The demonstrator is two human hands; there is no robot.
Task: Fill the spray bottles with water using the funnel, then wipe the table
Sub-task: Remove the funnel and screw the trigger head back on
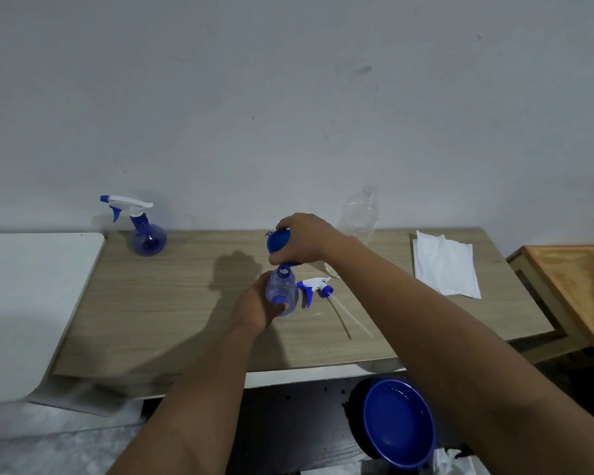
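while gripped, bottle [282, 292] upright, neck up

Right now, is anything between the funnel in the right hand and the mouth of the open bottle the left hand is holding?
Nothing visible. The right hand holds the blue funnel just above the open bottle, which the left hand grips upright. Its neck is uncapped; the removed spray head lies on the table to the right, clear of the path.

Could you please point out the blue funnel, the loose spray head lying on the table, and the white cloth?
blue funnel [277, 242], head view, on its bowl beside the fingers.
loose spray head [314, 285], head view, on its white body.
white cloth [444, 265], head view, on its middle.
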